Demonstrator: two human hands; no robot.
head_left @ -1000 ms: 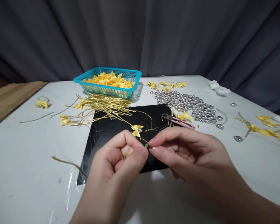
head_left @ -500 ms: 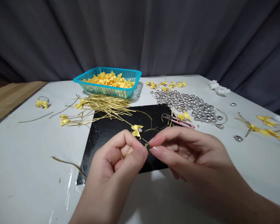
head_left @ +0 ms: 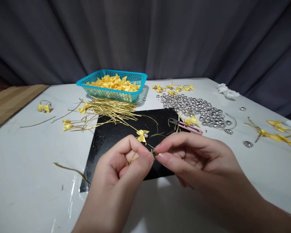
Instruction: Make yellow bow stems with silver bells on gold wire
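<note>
My left hand [head_left: 121, 168] and my right hand [head_left: 196, 158] meet over the near edge of a black mat [head_left: 116, 132]. Both pinch a thin gold wire tie between thumb and forefinger. A small yellow ribbon bow [head_left: 142, 135] with a silver bead sits on the far end of that wire, just above my fingertips. The wire's near end is hidden inside my left fist.
A teal basket [head_left: 111, 94] of yellow bows stands at the back. A bundle of gold wire ties [head_left: 109, 110] lies before it. A heap of silver beads [head_left: 196, 108] and pink snips [head_left: 188, 126] lie to the right. Finished bows are scattered on the white table [head_left: 26, 155].
</note>
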